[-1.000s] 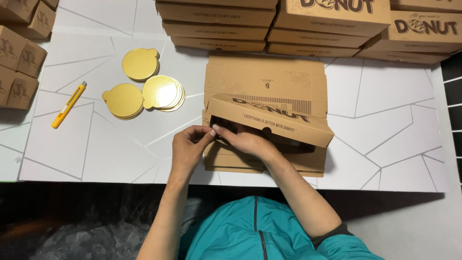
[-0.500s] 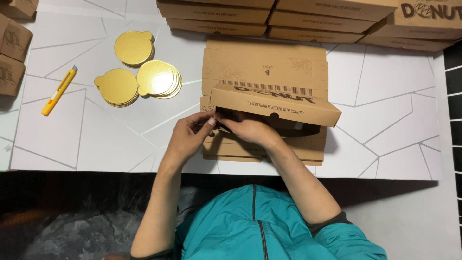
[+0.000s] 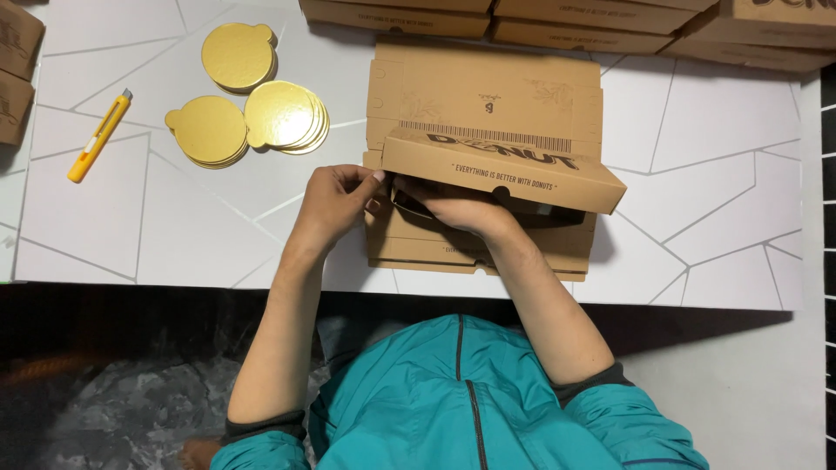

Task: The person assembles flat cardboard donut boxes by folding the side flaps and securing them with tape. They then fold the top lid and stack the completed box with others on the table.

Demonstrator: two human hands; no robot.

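A brown cardboard box (image 3: 496,113) lies partly folded on the white table (image 3: 157,218), its printed front wall raised and tilted. My left hand (image 3: 335,204) pinches the box's left corner flap. My right hand (image 3: 457,207) reaches under the raised wall, fingers tucked inside the box and partly hidden. More flat cardboard of the same kind (image 3: 479,254) lies beneath the box near the table's front edge.
Three stacks of round gold cake boards (image 3: 261,117) sit left of the box. A yellow utility knife (image 3: 98,137) lies further left. Folded brown boxes (image 3: 610,26) line the far edge, and more stand at the far left (image 3: 16,70). My teal jacket fills the bottom.
The view has shifted, so everything sits lower in the frame. The box's front wall stands a little more upright, and my right hand has gone deeper under it.
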